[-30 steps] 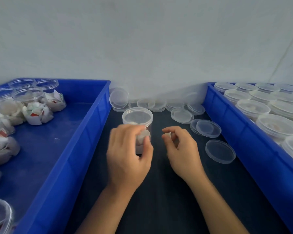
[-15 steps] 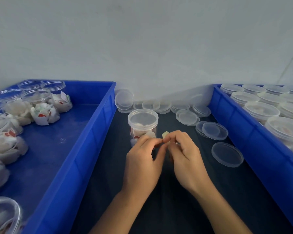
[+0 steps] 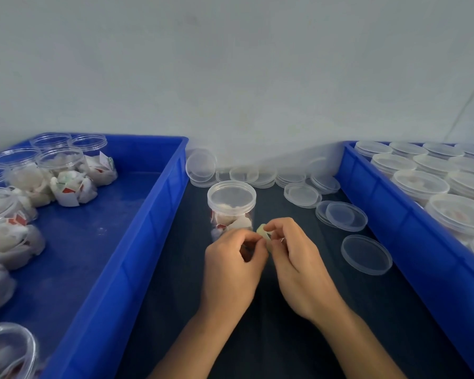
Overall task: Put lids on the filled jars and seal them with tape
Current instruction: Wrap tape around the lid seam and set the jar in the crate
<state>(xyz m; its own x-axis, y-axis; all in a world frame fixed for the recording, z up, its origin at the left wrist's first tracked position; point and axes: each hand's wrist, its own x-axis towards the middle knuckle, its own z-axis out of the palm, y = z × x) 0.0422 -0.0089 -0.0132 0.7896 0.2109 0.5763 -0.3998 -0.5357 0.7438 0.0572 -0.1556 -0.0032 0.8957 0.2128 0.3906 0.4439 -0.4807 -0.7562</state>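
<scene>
Fingertips of both hands — left hand (image 3: 231, 265), right hand (image 3: 294, 262) — meet, pinching a small pale roll of tape (image 3: 265, 233); just beyond them stands the lidded clear jar (image 3: 231, 207), packed with white wrapped pieces; blue bins (image 3: 137, 258) flank both sides — dark tabletop (image 3: 257, 346) lies bare nearer.

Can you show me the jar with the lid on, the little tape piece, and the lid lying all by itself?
jar (image 3: 231, 206): head view, lid's side rim.
tape piece (image 3: 263, 231): head view, pale upper end.
lone lid (image 3: 366, 254): head view, flat middle.
</scene>
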